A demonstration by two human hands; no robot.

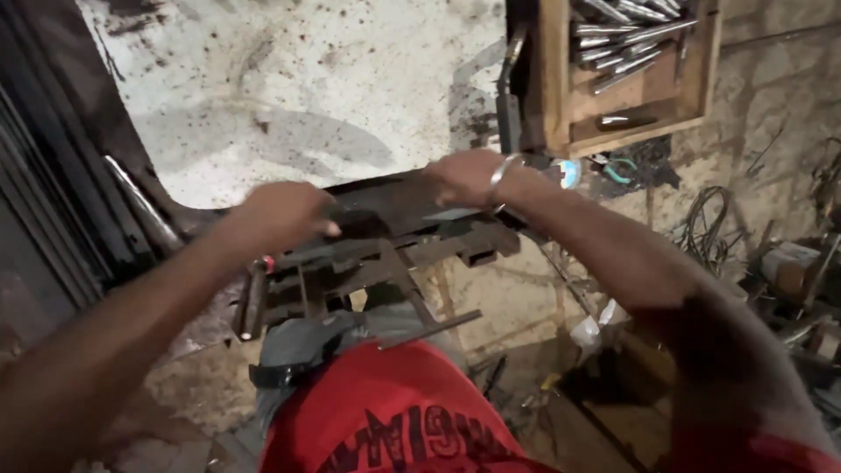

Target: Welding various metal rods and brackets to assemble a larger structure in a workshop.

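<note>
The 2 hands grip a dark metal plate lying across a rusty steel frame – the left hand curled over its near-left end, the right hand pressed on its far end – apparently to steady it.

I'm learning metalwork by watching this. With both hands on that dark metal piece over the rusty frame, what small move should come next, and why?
Probably press the flat dark metal piece down and square it on the rusty metal frame. The left hand and the right hand grip opposite ends, and the image is blurred, so it looks unsettled rather than seated.
</note>
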